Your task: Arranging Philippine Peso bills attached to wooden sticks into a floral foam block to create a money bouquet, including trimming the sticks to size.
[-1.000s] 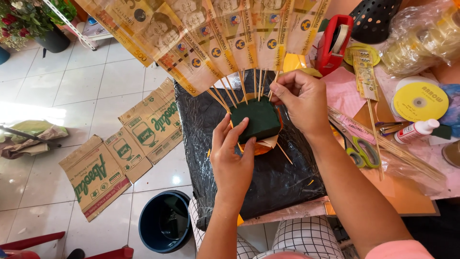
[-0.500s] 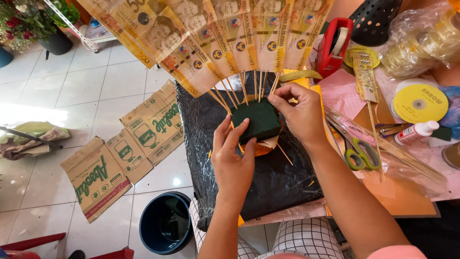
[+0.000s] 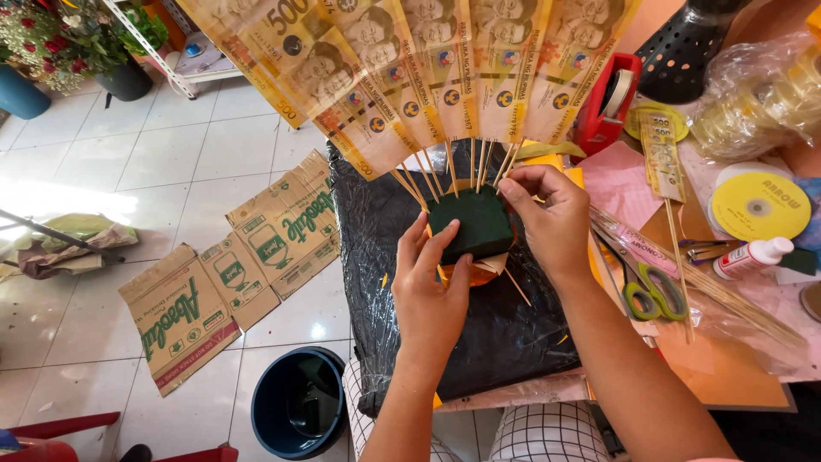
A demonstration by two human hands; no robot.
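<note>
The left hand (image 3: pixel 436 291) grips the dark green foam block (image 3: pixel 470 225) at centre — the right hand (image 3: pixel 547 218), at 3 o'clock, pinches a skewer (image 3: pixel 506 162) of the fanned banknotes (image 3: pixel 410 60) at 12.

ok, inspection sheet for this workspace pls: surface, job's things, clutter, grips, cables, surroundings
Surface: table covered by a black plastic sheet.
Job's things: dark green foam block; banknotes on wooden sticks fan out from its far side.
Clutter: green-handled scissors, yellow disc, glue bottle, red tape dispenser, loose skewers.
Grips: left hand holds the block's near side; right hand pinches at the sticks.
Cables: nothing seen.
Surroundings: tiled floor, flattened cardboard, dark bucket, potted plants.
</note>
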